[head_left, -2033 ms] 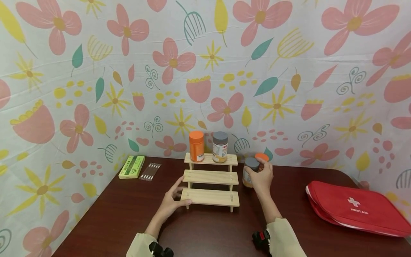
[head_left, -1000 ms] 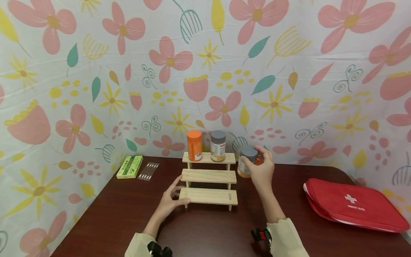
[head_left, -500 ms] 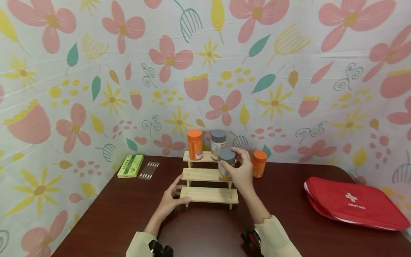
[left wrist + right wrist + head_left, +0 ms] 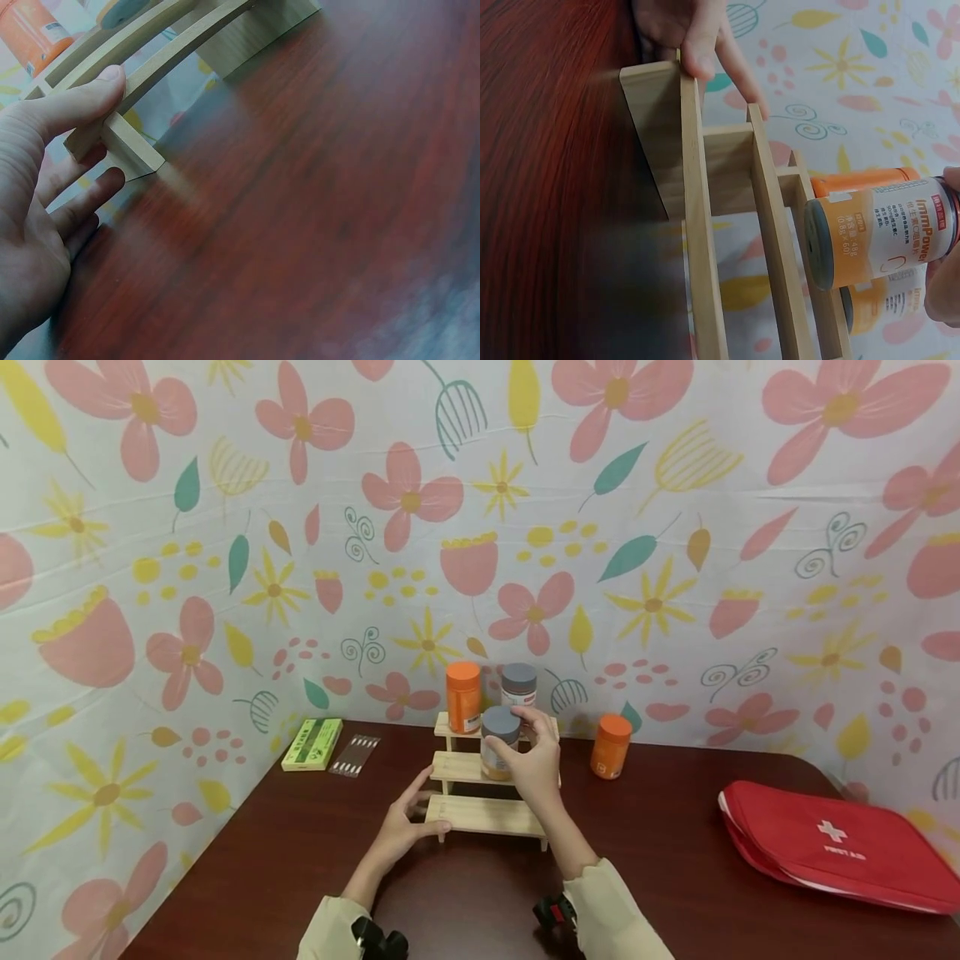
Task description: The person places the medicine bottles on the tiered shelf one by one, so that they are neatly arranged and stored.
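My right hand [image 4: 538,768] grips a supplement bottle with a grey lid [image 4: 495,766], thumb and fingers around its upper part. It is upright over the middle step of a three-step wooden stand [image 4: 483,816]. In the right wrist view the held bottle [image 4: 889,234] shows a white and orange label, its base close over the steps. My left hand [image 4: 397,828] holds the stand's left end; in the left wrist view its thumb [image 4: 97,94] presses on a step while the fingers reach beneath. An orange bottle [image 4: 464,700] and another grey-lidded bottle [image 4: 519,678] stand on the top step, the latter partly hidden.
On the dark wooden table [image 4: 675,877], an orange bottle [image 4: 611,750] stands right of the stand. A red first aid bag [image 4: 832,852] lies far right. At the back left are a green box [image 4: 312,744] and a packet of cotton swabs [image 4: 355,757]. Flowered cloth hangs behind.
My right hand has lifted the grey-lidded bottle from the table right of the stand and carried it left over the middle step. My left hand keeps its hold on the stand.
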`<state>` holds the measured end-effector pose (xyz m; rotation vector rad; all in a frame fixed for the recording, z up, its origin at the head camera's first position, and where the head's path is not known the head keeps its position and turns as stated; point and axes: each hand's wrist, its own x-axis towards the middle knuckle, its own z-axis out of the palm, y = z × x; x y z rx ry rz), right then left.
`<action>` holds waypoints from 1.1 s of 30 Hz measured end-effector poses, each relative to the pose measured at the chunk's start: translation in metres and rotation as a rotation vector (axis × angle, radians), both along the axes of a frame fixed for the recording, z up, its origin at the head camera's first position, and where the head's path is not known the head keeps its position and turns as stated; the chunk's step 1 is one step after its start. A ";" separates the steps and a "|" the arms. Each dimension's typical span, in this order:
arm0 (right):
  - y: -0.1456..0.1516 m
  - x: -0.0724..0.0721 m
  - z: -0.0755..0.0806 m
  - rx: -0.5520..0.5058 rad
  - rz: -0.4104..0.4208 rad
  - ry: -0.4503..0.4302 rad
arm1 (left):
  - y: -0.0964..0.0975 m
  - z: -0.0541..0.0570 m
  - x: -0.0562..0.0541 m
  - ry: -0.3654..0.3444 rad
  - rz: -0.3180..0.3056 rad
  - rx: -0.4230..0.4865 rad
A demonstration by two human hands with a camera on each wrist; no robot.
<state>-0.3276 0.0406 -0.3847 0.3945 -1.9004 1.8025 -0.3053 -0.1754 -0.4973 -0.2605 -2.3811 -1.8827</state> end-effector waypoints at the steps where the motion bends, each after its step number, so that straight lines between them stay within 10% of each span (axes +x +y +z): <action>1: -0.002 -0.001 0.000 0.000 0.005 -0.005 | 0.000 0.000 0.000 0.000 0.000 0.002; 19: -0.028 0.017 0.027 0.018 0.098 0.011 | -0.001 0.000 0.001 0.009 -0.019 0.009; 33: -0.040 -0.013 -0.003 0.047 0.115 0.002 | -0.001 0.001 0.000 0.002 -0.026 0.019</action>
